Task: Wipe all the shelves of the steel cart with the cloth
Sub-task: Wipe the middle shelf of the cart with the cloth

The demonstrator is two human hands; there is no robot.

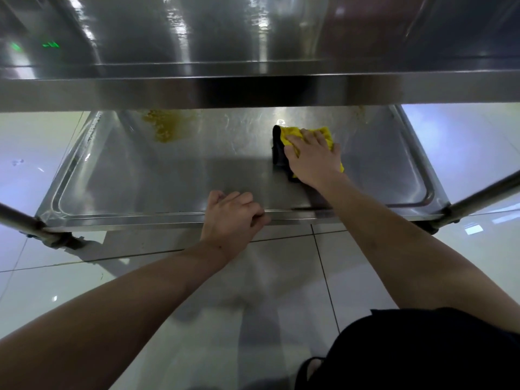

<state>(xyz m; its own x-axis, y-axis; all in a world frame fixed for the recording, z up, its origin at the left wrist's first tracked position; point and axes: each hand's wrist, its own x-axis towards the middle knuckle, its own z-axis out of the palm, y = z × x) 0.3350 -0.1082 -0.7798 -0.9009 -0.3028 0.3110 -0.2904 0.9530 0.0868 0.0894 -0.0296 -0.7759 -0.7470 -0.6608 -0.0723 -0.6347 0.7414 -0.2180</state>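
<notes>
Right hand (313, 159) lies flat on the cloth (323, 133) on the lower shelf (168, 178). Bare steel stretches to its left as far as a yellow spill (166, 125). The upper shelf (253, 91) overhangs just beyond its fingertips. A raised rim (416, 164) walls its right. Left hand (233, 218) grips the near edge.

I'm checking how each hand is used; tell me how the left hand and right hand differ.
The right hand lies flat with fingers spread, pressing the yellow cloth on the lower shelf; the left hand is curled over that shelf's front edge. The right reaches further in; the left stays at the rim. Both touch the same shelf.
</notes>
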